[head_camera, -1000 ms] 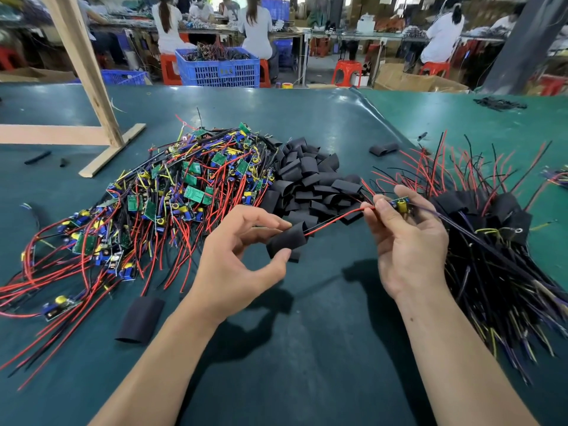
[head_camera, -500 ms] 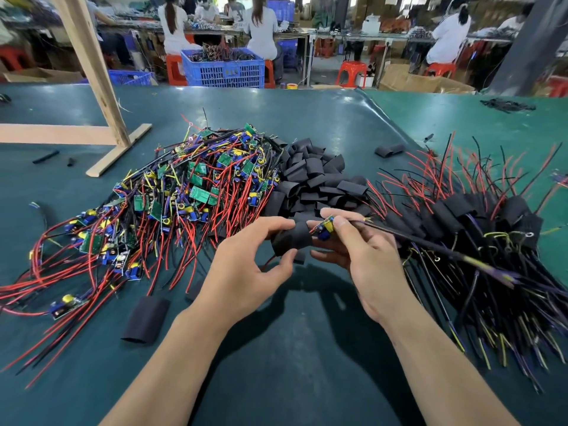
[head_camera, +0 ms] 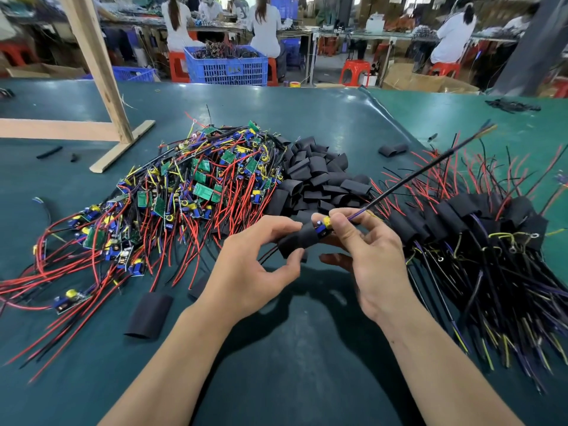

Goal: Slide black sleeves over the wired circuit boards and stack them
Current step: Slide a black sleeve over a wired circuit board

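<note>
dark green matted worktable (head_camera: pixel 307 124) | slanted pale wooden frame (head_camera: pixel 92 56) | blue slatted plastic crate (head_camera: pixel 227 67) | red plastic stools (head_camera: pixel 355 70) | cardboard boxes (head_camera: pixel 412 79)

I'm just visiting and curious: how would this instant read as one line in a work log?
step: sleeving | left hand: holds black sleeve | right hand: pinches circuit board, partly inside sleeve | finished stack: to the right

The smooth dark teal table cover (head_camera: pixel 276 379) carries a tangled heap of green circuit boards (head_camera: pixel 190 192) with red, black and yellow wires. Matte black flattened tube sleeves (head_camera: pixel 319 176) lie piled beside it. Behind stand a blue lattice plastic crate (head_camera: pixel 227 67) and orange-red plastic stools (head_camera: pixel 355 70).
</note>
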`<state>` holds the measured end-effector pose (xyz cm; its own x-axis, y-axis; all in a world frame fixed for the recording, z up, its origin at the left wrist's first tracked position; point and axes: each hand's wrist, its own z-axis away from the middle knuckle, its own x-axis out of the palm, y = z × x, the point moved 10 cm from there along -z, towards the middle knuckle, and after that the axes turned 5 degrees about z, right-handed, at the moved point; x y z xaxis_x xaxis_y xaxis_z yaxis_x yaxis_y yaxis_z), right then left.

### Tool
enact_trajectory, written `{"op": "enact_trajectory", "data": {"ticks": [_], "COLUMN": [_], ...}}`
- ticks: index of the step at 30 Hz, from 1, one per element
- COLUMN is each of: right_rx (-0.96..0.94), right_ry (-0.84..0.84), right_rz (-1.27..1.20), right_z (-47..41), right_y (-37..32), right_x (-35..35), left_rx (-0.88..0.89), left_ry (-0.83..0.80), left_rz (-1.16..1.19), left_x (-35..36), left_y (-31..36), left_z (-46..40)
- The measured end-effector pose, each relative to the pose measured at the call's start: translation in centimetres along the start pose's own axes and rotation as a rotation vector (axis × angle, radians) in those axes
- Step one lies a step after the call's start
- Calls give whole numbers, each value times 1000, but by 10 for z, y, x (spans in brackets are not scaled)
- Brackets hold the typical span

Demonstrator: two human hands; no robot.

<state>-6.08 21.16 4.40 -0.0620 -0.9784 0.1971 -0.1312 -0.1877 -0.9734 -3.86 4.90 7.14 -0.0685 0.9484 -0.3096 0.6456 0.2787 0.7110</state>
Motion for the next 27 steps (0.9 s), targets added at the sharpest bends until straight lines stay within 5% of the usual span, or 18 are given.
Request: {"op": "enact_trajectory", "data": {"ticks": [6,27], "right_rx": [97,112], "right_ry": [47,10], "right_rz": [-201,-140], "right_z": [0,0], "right_y": [12,15], "right_x": [-3,2], "left_rx": [-39,-27], "left_ry": [-44,-22], "left_rz": [48,97], "left_x": [7,8], "left_y": [-3,1], "left_z": [2,2]}}
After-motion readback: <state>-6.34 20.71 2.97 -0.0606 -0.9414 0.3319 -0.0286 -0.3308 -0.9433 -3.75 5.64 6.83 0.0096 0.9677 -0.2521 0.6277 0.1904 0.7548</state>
